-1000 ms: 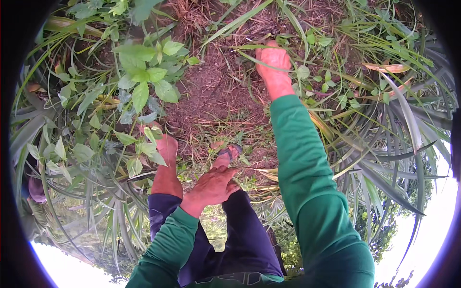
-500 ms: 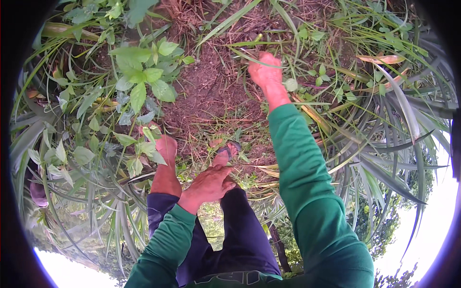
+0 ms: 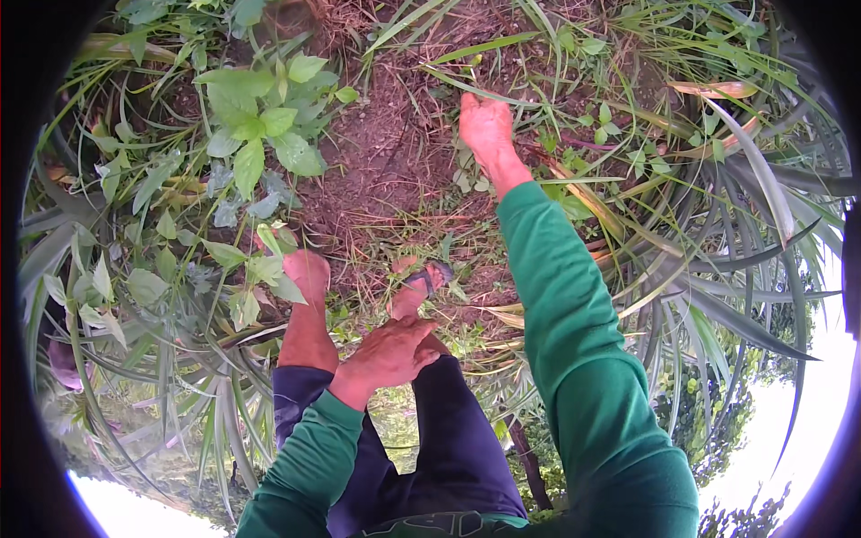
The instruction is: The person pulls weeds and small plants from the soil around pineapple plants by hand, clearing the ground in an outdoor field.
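Head: weeds [image 3: 256,134] beside R hand [image 3: 485,126]

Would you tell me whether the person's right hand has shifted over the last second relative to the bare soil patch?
Yes. The right hand has come slightly back toward the person, lower over the bare soil patch and the grass blades.

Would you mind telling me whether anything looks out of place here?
Only the footwear: the right foot wears a strapped sandal, while the left foot looks bare among the leaves. The soil patch looks undisturbed.
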Available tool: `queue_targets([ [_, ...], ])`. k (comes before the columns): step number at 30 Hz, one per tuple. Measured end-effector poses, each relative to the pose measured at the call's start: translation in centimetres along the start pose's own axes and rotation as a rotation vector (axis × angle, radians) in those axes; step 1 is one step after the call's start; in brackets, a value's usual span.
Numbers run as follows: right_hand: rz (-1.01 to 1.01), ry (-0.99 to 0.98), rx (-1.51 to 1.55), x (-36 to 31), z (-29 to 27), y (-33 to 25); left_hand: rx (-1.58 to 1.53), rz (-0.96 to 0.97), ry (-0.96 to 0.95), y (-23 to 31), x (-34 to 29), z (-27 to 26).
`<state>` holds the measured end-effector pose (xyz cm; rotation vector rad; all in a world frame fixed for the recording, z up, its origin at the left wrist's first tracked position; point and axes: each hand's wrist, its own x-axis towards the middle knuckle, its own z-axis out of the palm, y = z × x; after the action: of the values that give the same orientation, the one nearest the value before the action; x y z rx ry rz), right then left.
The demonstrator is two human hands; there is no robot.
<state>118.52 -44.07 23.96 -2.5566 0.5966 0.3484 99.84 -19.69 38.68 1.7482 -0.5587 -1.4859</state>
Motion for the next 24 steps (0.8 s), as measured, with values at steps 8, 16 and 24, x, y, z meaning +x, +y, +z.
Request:
queue_targets([
  [8,0.199,-0.556,0.225,-0.7,-11.4,-9.8,-0.023,-0.009,0.009,-0.2,0.9,-0.2],
  [16,-0.213,-0.477,-0.169,-5.1,-4.3,-5.3,-0.023,-0.086,-0.062,0.6,0.7,-0.5],
  [24,-0.244,-0.085,-0.618,1.0,-1.2,-4.7,-0.055,-0.061,-0.056,-1.2,0.2,1.1],
])
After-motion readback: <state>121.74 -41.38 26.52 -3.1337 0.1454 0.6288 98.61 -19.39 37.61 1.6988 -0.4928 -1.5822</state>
